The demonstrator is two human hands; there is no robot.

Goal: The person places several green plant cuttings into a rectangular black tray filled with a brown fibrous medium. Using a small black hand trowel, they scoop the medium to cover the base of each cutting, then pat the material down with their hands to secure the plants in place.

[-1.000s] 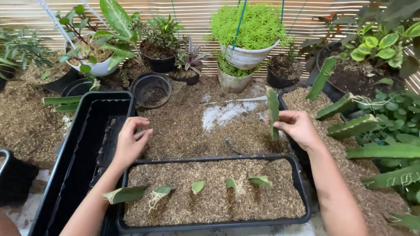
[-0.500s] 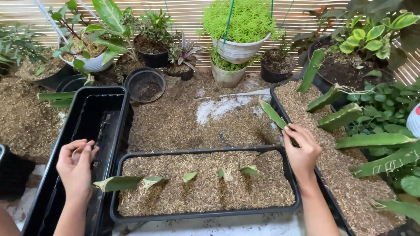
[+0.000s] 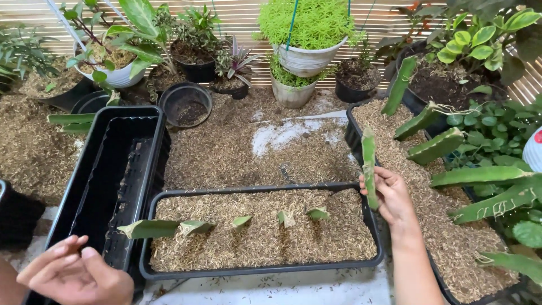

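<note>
While left hand idles, right hand grips cactus cutting.

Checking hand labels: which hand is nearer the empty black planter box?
Left. The left hand sits at the empty black planter box's near end; the right hand is across the tray, holding a green cutting.

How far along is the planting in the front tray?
Done: five small cuttings sit in a row in the husk-filled front tray. In hand: the right hand holds a long green cutting upright; the left hand is empty. Left: more cuttings lie in the right tray.
</note>
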